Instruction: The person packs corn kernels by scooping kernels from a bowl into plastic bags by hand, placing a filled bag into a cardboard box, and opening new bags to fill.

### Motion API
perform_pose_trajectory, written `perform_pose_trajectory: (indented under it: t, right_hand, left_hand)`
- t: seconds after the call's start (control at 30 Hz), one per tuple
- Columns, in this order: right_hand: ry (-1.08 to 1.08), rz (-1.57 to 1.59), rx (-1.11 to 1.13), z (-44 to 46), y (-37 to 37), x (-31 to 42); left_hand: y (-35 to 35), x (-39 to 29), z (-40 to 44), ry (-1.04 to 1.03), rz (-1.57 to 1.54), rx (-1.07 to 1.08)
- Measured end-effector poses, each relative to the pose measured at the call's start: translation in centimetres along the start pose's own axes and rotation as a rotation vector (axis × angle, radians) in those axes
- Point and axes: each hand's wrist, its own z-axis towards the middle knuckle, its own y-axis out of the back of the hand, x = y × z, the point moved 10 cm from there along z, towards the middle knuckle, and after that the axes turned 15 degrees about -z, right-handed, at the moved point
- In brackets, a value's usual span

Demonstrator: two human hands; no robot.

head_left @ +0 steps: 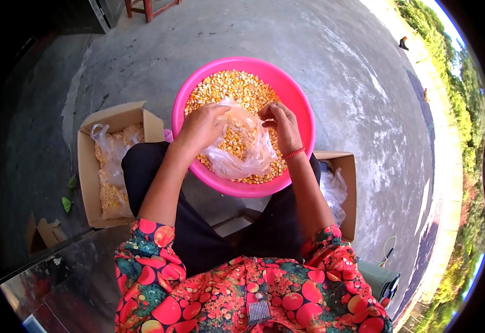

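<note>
A pink basin (306, 119) holds loose yellow corn kernels (228, 84) and rests at my knees. Over the kernels lies a clear plastic bag (240, 161), its mouth spread open, with corn kernels visible inside. My left hand (205, 126) grips the bag's upper left edge between thumb and fingers. On the other side my right hand (282, 125), with a red bracelet at its wrist, has its fingers pinched together at the bag's upper right edge.
A cardboard box (86, 183) with filled plastic bags stands at the left. Another cardboard box (350, 194) at the right holds white plastic bags (333, 191). Red stool legs (148, 11) show at the top. A bird (403, 43) is at the far right.
</note>
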Motion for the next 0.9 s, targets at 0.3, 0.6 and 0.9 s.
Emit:
perform_pose_trajectory:
  t: [0.3, 0.6, 0.9]
  right_hand:
    - [0.191, -1.276, -0.026, -0.5, 0.6, -7.6]
    - [0.15, -1.219, 0.088, -1.1, -0.2, -8.2]
    - [-0.392, 0.538, 0.0, -0.8, 2.4, -8.5]
  left_hand:
    - [-0.3, 0.0, 0.0, 0.003, -0.011, 0.044]
    - [0.0, 0.8, -0.1, -0.025, 0.021, 0.021]
    - [0.1, 1.6, -0.7, 0.253, 0.171, 0.083]
